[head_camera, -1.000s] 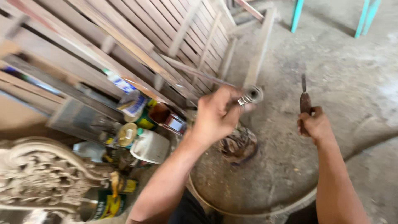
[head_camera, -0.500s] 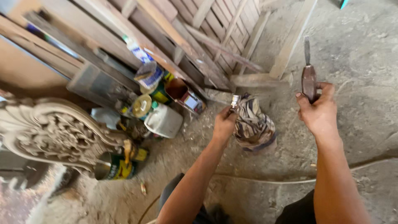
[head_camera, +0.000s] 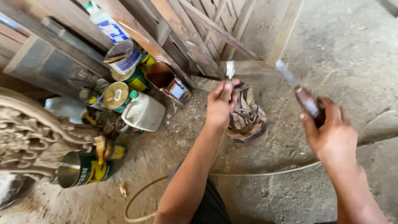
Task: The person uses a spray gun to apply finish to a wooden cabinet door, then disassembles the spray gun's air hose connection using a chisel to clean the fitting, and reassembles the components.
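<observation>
Since a second ago, left hand (head_camera: 219, 103) dropped to the striped cloth bundle (head_camera: 248, 118) at frame centre, pinching a small brush (head_camera: 229, 70); right hand (head_camera: 331, 132) kept gripping the chisel (head_camera: 300, 93).

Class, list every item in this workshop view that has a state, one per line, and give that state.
Left hand: gripping a small metal nozzle.
Right hand: gripping a wood-handled chisel.
White jug: capped, lying tilted.
Green can: on its side, open.
Orange-lined tin: open, tipped.

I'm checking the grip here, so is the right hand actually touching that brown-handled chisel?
Touching. The head view shows the right hand with fingers wrapped around the brown handle of the chisel, its blade pointing up and away.
</observation>
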